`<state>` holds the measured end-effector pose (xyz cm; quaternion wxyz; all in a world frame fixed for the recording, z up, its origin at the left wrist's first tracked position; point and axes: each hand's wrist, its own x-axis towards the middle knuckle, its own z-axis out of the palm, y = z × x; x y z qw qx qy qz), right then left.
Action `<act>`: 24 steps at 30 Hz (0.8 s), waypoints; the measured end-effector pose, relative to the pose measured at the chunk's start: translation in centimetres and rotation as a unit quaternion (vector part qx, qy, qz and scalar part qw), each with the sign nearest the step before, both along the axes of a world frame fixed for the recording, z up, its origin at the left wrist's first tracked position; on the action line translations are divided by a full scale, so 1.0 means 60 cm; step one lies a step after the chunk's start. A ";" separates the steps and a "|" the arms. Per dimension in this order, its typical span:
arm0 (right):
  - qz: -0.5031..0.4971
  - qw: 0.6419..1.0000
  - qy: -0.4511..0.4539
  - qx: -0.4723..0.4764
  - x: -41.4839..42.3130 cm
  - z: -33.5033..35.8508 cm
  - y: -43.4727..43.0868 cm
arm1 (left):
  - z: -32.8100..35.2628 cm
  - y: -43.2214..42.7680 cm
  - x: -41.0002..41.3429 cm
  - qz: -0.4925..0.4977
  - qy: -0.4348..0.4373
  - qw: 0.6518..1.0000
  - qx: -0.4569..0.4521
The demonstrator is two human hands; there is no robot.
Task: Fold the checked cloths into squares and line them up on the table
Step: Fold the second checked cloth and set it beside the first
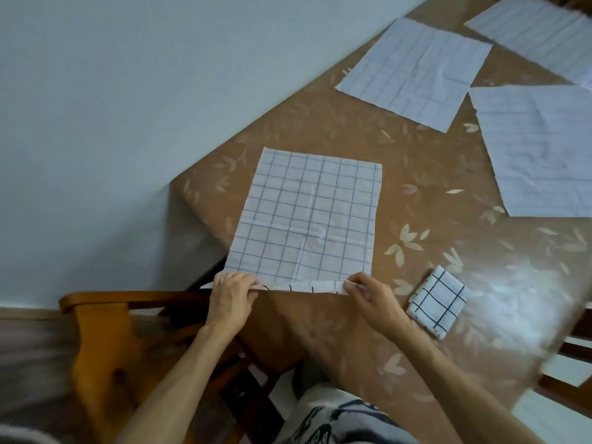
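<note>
Two bare hands hold the near edge of a checked cloth (306, 213) that lies spread flat on a brown table (416, 219) with a pale leaf pattern. The left hand (231, 294) pinches the cloth's near left corner, fingers curled over the hem. The right hand (368, 291) pinches the near right corner the same way, thumb and fingers closed on the fabric. Between the two hands the near hem is turned up in a narrow strip, showing darker lines on its underside. All the rest of the cloth stretches away from the hands toward the wall (128, 91).

Just right of the right hand, apart from it, lies a small folded square (437, 302) of checked cloth with bolder black lines. Farther back on the table three more cloths lie unfolded: one at the middle back (413, 72), one at the far right (538, 149), and one at the top right corner (538, 30), partly cut off by the frame. A wooden chair (105, 341) stands at the lower left, beside the table's corner.
</note>
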<state>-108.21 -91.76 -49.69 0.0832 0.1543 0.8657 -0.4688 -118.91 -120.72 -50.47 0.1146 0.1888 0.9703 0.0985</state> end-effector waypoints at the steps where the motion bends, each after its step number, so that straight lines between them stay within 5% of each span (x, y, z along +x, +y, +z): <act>1: -0.009 1.000 0.005 -0.014 0.012 0.009 0.007 | 0.008 -0.007 0.010 0.016 -0.004 1.000 -0.008; 5: -0.041 0.998 0.028 -0.038 0.048 0.039 0.040 | 0.039 -0.038 0.041 0.073 -0.093 0.991 0.055; 10: -0.040 0.996 0.027 -0.071 0.090 0.061 0.085 | 0.098 -0.045 0.075 0.103 -0.323 0.918 0.208; 17: 0.089 0.982 -0.073 -0.150 0.146 0.075 0.128 | 0.121 -0.031 0.116 0.187 -0.389 0.847 0.312; 21: 0.135 0.984 -0.114 0.000 0.158 0.049 0.139 | 0.118 -0.030 0.128 0.229 -0.401 0.808 0.365; 24: 0.104 0.993 -0.052 -0.004 0.151 0.044 0.137 | 0.109 -0.045 0.135 0.247 -0.408 0.782 0.401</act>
